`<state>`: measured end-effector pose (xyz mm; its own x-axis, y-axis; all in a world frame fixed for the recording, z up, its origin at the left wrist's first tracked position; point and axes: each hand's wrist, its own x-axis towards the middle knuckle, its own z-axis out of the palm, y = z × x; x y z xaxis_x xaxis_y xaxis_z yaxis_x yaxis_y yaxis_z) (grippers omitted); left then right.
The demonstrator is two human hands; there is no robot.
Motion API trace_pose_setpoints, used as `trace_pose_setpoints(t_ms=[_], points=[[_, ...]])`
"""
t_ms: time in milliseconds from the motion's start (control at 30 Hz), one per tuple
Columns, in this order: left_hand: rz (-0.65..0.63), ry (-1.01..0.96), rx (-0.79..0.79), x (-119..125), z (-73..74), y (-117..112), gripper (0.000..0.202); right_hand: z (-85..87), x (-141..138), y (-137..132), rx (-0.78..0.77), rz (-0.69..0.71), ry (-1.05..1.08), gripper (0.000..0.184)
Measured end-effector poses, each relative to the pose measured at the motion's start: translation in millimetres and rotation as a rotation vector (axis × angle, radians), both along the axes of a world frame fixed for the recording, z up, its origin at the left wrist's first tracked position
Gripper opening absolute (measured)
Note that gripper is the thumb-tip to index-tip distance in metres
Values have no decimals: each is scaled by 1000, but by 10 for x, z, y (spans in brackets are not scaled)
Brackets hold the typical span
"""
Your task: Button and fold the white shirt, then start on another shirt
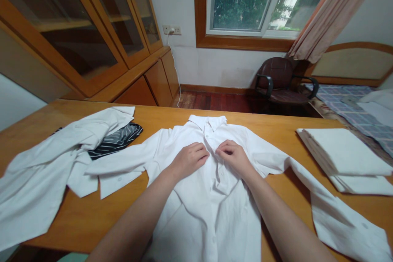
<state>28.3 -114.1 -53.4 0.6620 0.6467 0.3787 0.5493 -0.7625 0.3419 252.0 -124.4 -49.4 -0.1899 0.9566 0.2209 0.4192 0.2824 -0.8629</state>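
White button-up shirt [196, 213]: collar [208, 123] away, long axis near-to-far on counter [92, 221]
Left hand [190, 159]: fingers curled at placket [220, 172], grip unclear
Right hand [236, 158]: fingers pinching placket edge

Left hand [192, 157] and right hand [233, 154] pinch the white shirt [196, 200] spread on the wooden table [101, 217]
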Motion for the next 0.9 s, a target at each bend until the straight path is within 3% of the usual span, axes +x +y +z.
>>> trace_pose_setpoints(t_ms=[200, 900], points=[[1, -3, 27, -1, 28, -8, 16, 32, -50, -27, -98, 0, 105, 16], [-10, -34, 72, 10, 111, -40, 14, -3, -94, -36, -79, 16, 77, 18]])
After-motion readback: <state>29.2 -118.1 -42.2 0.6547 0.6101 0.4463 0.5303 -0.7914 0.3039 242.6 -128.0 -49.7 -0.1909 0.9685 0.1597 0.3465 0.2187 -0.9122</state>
